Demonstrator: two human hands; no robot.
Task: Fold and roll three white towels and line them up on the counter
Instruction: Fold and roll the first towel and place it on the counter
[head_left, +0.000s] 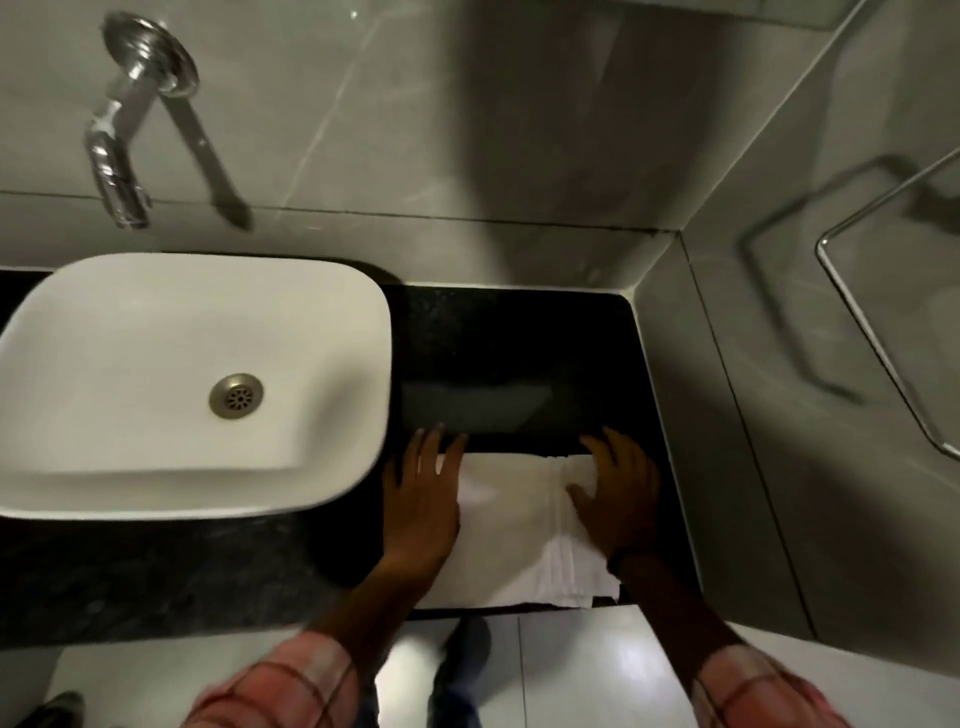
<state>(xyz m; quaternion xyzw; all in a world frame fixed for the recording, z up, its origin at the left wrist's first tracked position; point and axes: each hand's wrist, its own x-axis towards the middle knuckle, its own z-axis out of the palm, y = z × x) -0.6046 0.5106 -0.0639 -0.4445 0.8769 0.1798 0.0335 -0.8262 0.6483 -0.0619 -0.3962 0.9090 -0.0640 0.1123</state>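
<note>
A white towel (514, 525) lies flat on the black desk (498, 353), in the strip between the sink (171, 384) and the right wall. Its near edge reaches the desk's front edge, and its far edge sits about halfway back, leaving the rear part of the desk bare. A folded layer shows along the towel's right side, with stacked hems running from the far edge down to the near right corner.

The left hand (421, 499) rests palm down on the towel's left edge, its grip spread, fingers flat and pointing toward the back wall; part of the hand lies on the desk just beside the sink's right rim. The right hand (618, 493) presses palm down on the towel's right side over the folded layer, grip likewise spread, with the thumb angled inward across the cloth. Neither hand pinches the fabric.

Both forearms come up from the bottom of the view in red checked sleeves (280, 686). A dark band (623, 558) circles the right wrist. A chrome tap (119, 156) juts from the wall above the sink.
</note>
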